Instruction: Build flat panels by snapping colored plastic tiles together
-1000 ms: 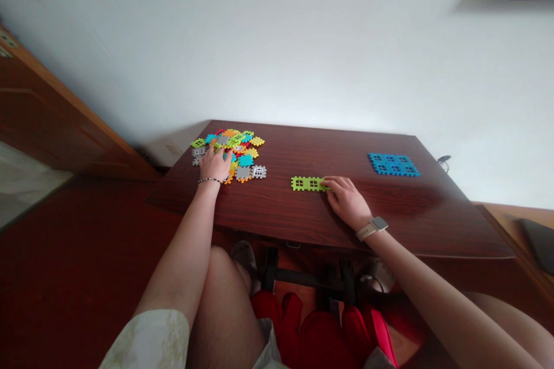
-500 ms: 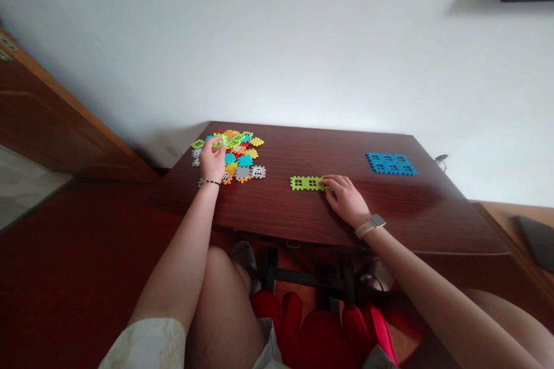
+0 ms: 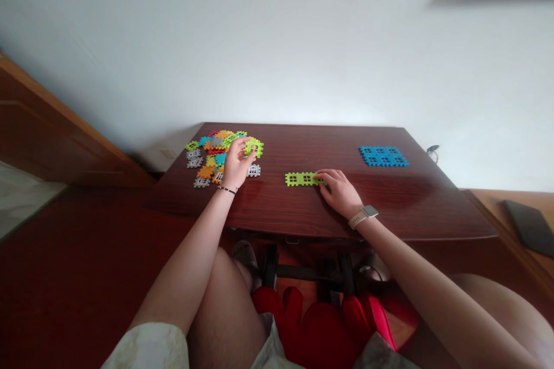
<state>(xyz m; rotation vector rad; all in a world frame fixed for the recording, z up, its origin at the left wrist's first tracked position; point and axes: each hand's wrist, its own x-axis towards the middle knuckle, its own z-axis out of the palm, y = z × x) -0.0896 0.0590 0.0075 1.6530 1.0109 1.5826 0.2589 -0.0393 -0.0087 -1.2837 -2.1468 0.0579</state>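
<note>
Pinched in my left hand (image 3: 238, 161) is a lime-green interlocking tile (image 3: 258, 148) with a window cutout, raised at the right side of a pile of mixed tiles (image 3: 206, 172). My right hand (image 3: 340, 191) has its fingers on the right end of a green strip of joined window tiles (image 3: 295, 179), which lies flat on the table; that end is partly hidden under the fingers. Farther back on the right lies a blue panel of joined window tiles (image 3: 383, 156), with neither hand touching it.
The dark wooden table (image 3: 298, 210) has its far edge by the white wall (image 3: 277, 57). A cable (image 3: 433, 150) shows past the right edge. At far right a flat dark object (image 3: 530, 228) lies on a lower wooden surface. Red cushioning (image 3: 324, 328) is below me.
My left hand has moved right from the pile, lifting the lime-green tile. My right hand stays on the green strip. The whole view has shifted slightly.
</note>
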